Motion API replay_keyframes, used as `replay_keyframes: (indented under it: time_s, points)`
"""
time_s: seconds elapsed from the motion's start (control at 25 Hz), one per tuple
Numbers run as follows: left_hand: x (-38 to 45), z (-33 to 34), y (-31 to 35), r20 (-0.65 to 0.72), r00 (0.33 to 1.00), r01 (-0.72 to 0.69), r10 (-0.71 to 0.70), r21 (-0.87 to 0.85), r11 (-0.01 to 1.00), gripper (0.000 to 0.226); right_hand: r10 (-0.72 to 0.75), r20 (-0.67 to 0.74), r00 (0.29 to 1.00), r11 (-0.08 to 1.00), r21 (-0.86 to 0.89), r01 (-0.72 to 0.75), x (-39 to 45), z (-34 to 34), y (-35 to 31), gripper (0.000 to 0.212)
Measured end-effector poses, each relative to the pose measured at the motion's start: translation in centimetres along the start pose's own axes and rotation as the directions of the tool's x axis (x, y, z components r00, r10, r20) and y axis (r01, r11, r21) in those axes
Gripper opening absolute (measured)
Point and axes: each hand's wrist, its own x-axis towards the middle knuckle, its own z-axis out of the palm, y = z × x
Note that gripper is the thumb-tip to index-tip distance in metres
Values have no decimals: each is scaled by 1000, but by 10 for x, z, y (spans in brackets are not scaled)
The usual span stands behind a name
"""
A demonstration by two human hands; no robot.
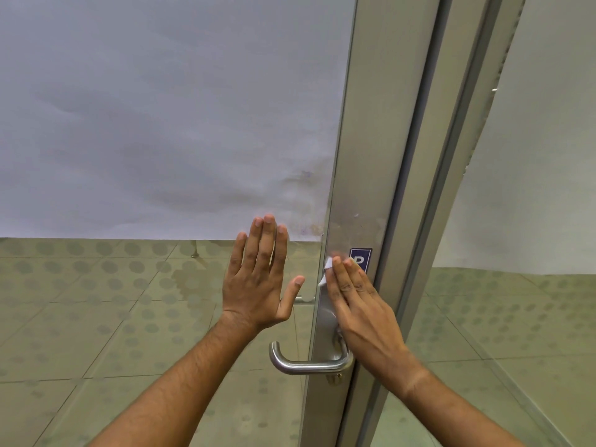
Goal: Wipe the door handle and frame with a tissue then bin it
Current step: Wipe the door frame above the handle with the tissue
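Observation:
A glass door with a brushed metal frame (pixel 364 156) fills the view. Its steel lever handle (pixel 300 366) juts left from the frame's lower part. My right hand (pixel 361 311) lies flat on the frame just above the handle, pressing a white tissue (pixel 326 269) whose corner sticks out left of my fingertips. My left hand (pixel 261 279) rests flat on the glass pane (pixel 161 124) to the left of the frame, fingers straight and together, thumb apart, holding nothing.
A small blue sticker (pixel 362 258) with a white letter sits on the frame beside my right fingertips. A second frame post (pixel 451 156) and another glass panel stand to the right. Through the glass I see tiled floor (pixel 80 317) and a pale wall.

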Motion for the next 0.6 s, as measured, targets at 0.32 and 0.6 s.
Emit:
replay_keyframes:
  time_s: [0.32,0.6]
  points:
    - [-1,1,0,0,1000,0,0,-9,1000,94,324,-43,945,918,258,-303,23,-10,-27,81]
    - [0,-2,0,-2,1000,3,-3,-17,1000,91,631,-49,774,680,513,-523,45,-18,-53,92]
